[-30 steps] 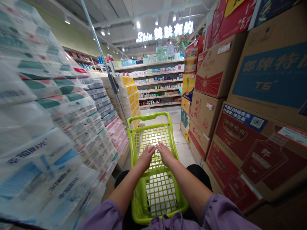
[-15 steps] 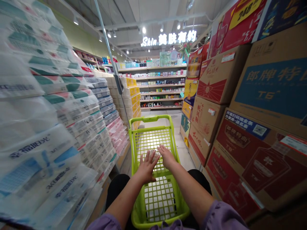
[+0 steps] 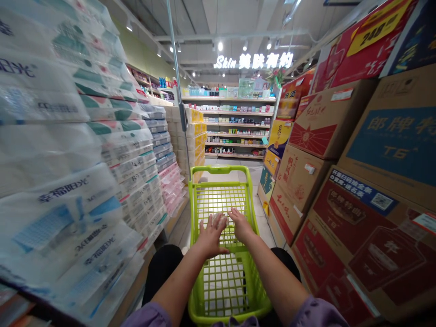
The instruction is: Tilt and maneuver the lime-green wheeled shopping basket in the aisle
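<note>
A lime-green plastic shopping basket (image 3: pixel 227 249) with a lattice of square holes stands between my knees, its handle (image 3: pixel 220 170) raised at the far end. My left hand (image 3: pixel 211 235) hovers over its middle, palm down with the fingers spread and the thumb out to the right. Around those fingertips is a small whitish patch that I cannot make out. Just to the right, my right hand (image 3: pixel 241 225) is held with fingers stretched toward the left one. A narrow gap separates the two hands. Whether either touches the lattice is hard to tell.
Wrapped tissue packs (image 3: pixel 68 200) are piled high along the left. Cardboard drink cartons (image 3: pixel 315 125) wall the right side. A thin metal pole (image 3: pixel 177 68) rises left of the basket. Ahead, tiled floor (image 3: pixel 235 162) leads to shelves (image 3: pixel 235 113) of small goods under a lit sign.
The view has swung slightly left, so the shelves, cartons and basket sit farther right in the picture. Both hands keep nearly the same pose over the basket.
</note>
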Demonstrator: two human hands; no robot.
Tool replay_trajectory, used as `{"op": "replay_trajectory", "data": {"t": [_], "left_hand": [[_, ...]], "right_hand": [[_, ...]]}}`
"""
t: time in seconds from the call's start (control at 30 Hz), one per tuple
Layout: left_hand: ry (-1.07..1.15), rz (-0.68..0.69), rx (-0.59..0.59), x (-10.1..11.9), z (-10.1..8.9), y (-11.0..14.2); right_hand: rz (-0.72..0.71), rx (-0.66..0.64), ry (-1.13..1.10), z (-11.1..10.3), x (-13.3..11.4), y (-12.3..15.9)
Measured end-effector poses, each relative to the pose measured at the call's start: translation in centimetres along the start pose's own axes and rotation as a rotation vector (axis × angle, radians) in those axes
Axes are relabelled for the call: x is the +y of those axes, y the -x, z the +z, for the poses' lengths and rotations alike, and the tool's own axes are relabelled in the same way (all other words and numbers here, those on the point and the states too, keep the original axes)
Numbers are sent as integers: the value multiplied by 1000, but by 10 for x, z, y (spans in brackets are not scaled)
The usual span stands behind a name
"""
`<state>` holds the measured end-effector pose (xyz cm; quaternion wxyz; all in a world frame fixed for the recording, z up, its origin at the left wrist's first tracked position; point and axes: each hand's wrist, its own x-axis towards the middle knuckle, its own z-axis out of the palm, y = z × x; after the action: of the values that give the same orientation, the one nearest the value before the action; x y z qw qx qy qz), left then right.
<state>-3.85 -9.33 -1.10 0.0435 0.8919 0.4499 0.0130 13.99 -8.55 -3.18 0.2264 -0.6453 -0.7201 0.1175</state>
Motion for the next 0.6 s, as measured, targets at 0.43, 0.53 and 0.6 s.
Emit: {"op": "replay_trajectory", "data": {"t": [0.43, 0.53, 0.6], "left_hand": [[86, -95, 10, 0, -6, -14], [80, -101, 29, 3, -8, -14], [77, -104, 43, 4, -8, -13]], "right_hand": [[-21, -22, 45, -4, -1, 3], [-16, -41, 27, -7, 0, 2], [-3, -54, -24, -10, 0, 3]]}}
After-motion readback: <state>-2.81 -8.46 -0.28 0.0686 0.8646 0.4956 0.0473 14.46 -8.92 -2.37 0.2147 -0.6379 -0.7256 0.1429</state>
